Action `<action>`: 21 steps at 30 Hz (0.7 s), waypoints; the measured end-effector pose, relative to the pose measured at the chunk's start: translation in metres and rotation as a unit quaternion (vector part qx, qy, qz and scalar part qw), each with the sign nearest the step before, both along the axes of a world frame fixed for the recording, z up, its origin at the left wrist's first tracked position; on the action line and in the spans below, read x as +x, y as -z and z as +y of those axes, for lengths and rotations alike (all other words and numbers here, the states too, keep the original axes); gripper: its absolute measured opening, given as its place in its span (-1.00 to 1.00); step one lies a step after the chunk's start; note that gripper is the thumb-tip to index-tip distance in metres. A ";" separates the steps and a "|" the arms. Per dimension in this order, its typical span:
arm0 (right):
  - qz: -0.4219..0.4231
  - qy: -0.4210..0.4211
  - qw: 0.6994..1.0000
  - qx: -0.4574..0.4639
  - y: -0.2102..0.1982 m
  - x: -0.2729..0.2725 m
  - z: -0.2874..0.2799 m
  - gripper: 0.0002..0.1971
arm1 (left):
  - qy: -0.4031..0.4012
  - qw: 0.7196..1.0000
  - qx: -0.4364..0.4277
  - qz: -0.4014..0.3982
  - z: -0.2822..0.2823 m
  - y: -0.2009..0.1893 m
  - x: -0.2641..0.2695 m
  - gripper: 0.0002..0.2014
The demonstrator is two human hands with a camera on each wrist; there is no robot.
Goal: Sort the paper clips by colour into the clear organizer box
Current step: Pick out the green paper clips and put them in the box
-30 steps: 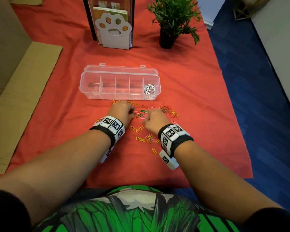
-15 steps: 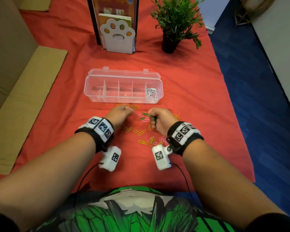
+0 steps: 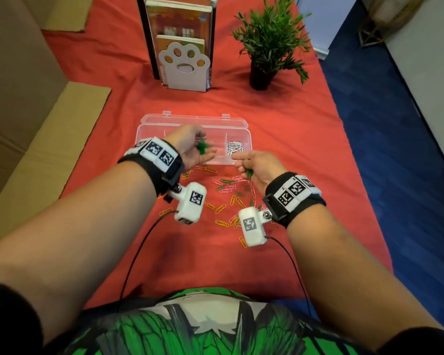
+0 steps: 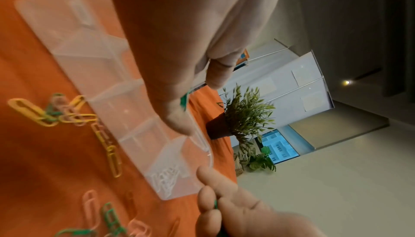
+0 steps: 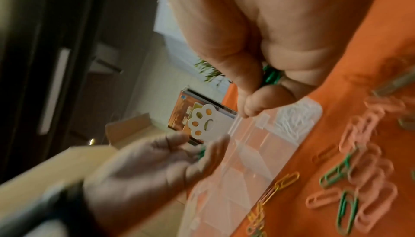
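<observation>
The clear organizer box (image 3: 190,118) lies open on the red cloth, with silver clips (image 3: 235,148) in its rightmost compartment. My left hand (image 3: 190,149) hovers over the box's middle, palm up and loosely cupped, and several green paper clips (image 3: 201,147) rest in it. My right hand (image 3: 254,167) hangs just in front of the box's right end. Its fingers curl round more green clips (image 5: 271,77), and its index finger points left. Loose yellow, pink, green and red clips (image 3: 228,196) lie scattered on the cloth below both hands.
A white paw-shaped bookend (image 3: 183,65) holding books stands behind the box, and a potted plant (image 3: 267,47) stands to its right. Flat cardboard (image 3: 49,149) lies along the left. The cloth's right edge (image 3: 349,155) drops to blue floor.
Both hands have risen from the clip pile toward the box. The left hand has turned palm up with green clips in it; the right has lifted with green clips in its grip.
</observation>
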State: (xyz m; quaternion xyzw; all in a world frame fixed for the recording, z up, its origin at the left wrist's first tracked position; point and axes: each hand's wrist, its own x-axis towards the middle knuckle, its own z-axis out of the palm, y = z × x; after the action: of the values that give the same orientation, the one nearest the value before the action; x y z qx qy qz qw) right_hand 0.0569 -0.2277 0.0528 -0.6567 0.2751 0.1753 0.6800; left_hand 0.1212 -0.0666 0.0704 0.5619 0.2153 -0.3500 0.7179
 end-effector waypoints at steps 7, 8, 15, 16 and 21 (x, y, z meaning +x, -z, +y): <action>-0.009 -0.016 0.996 -0.089 0.001 0.013 -0.006 -0.71 | -0.013 0.999 0.030 -0.036 -0.005 -0.004 0.013 -0.77; -0.013 -0.020 0.995 -0.096 0.001 0.016 -0.004 -0.71 | -0.016 0.998 0.025 -0.046 -0.002 -0.002 0.010 -0.75; -0.113 -0.068 0.968 -0.211 -0.007 0.050 0.033 -0.68 | -0.051 0.972 0.189 -0.130 0.033 0.024 -0.019 -0.74; -0.121 -0.090 0.958 -0.242 -0.009 0.052 0.040 -0.66 | -0.034 0.962 0.229 -0.145 0.041 0.032 -0.024 -0.77; -0.118 -0.215 0.892 -0.380 -0.017 0.048 0.054 -0.45 | 0.137 0.883 0.388 -0.225 0.060 0.046 -0.052 -0.69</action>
State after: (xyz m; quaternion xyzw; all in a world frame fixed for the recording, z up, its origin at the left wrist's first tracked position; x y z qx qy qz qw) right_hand 0.1052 -0.1737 0.0701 -0.9238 0.0909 0.1205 0.3519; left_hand 0.0692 -0.0069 0.0243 0.8834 0.0873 -0.1970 0.4163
